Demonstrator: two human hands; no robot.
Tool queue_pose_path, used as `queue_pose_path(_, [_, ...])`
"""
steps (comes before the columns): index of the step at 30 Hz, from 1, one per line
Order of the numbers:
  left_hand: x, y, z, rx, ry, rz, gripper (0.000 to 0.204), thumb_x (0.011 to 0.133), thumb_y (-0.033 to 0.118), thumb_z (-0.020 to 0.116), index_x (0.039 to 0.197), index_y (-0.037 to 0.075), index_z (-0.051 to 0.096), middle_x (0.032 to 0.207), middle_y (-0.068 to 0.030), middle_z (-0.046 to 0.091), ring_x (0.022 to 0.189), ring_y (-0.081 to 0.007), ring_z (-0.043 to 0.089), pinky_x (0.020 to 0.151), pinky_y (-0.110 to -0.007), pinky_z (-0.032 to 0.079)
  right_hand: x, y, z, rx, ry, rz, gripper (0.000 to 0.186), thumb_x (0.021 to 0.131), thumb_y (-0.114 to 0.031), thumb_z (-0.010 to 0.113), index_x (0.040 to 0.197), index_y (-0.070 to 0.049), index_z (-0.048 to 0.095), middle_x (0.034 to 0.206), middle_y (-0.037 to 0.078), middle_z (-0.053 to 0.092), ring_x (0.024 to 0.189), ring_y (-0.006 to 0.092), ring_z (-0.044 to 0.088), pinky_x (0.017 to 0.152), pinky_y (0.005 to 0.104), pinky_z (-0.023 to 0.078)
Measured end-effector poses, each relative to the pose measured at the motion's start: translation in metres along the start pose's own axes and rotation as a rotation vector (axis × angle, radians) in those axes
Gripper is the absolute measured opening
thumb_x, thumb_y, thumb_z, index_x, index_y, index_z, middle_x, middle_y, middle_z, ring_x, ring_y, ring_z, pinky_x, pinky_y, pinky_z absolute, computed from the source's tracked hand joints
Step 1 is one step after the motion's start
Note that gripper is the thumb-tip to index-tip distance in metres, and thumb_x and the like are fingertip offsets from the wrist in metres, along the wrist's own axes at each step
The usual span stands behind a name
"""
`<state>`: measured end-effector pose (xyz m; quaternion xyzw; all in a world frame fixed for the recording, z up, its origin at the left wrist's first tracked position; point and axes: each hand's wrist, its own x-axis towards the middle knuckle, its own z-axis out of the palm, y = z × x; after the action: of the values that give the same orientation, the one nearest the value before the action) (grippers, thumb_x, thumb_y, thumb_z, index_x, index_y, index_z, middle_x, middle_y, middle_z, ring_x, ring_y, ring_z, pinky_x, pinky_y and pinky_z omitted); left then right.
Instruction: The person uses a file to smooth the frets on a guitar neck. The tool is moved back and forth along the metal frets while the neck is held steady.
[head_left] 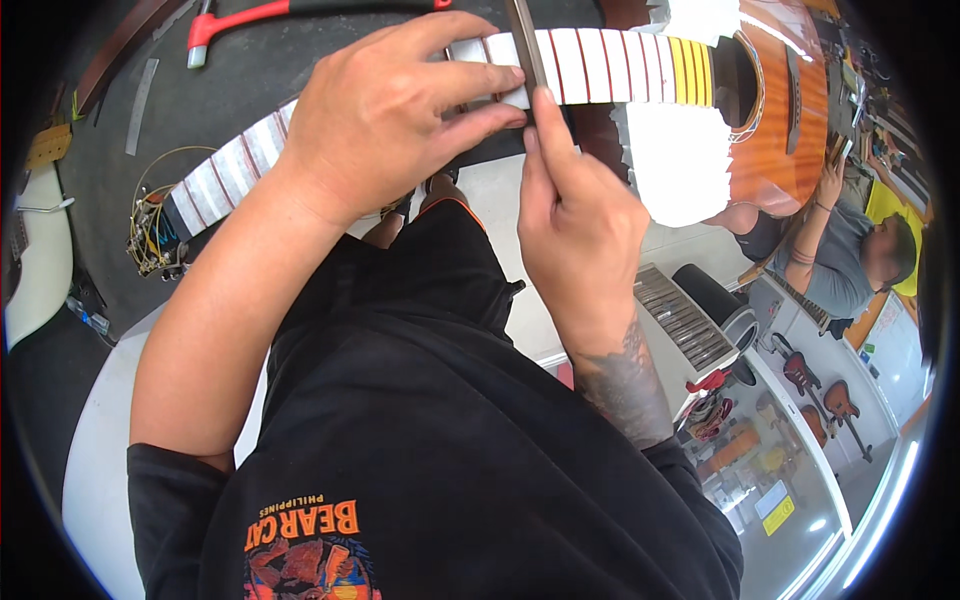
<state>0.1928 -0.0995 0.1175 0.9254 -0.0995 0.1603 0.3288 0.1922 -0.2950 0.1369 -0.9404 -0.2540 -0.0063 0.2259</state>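
An acoustic guitar's neck [596,66] lies across the bench, its fretboard covered with white tape between the frets and yellow strips near the body. Over the frets, crosswise, stands a narrow metal file [530,48]. My right hand [588,205] is closed round the file's near end, the forefinger stretched along it. From the left, my left hand [385,105] reaches over the neck, its thumb and a finger pinched in against the file's side. Part of the fretboard is hidden under that hand. Loose strings [150,235] curl at the headstock end.
White covering [680,165] shields the glossy orange-brown guitar body [780,150]. A red-and-black hammer [235,20] lies at the far left; a white guitar neck [40,250] is at the left edge. Another person [840,255] works at right, near a drawer cabinet [690,315] and hanging guitars [840,400].
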Motion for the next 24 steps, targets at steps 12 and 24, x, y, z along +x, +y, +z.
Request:
queue_pose_path(12, [-0.003,0.000,0.001,-0.009,-0.002,-0.014,0.029,0.076,0.027,0.090,0.102,0.017,0.083,0.119,-0.0063,0.074,0.082,-0.0229,0.074,0.072,-0.032,0.059,-0.056,-0.005,-0.020,-0.072,-0.062,0.034,0.053,0.090,-0.001,0.075,0.141,-0.011,0.066,0.062,0.007,0.052,0.048,0.0238,0.052,0.048,0.0388,0.045])
queue_pose_path(24, [0.001,0.000,0.002,0.004,0.020,0.021,0.035,0.074,0.026,0.092,0.104,0.012,0.081,0.113,-0.0072,0.076,0.089,-0.0240,0.075,0.077,-0.033,0.060,-0.059,0.021,-0.025,0.082,0.153,-0.015,0.049,0.087,0.006,0.076,0.134,-0.006,0.070,0.059,0.003,0.049,0.048,0.0176,0.049,0.049,0.0337,0.044])
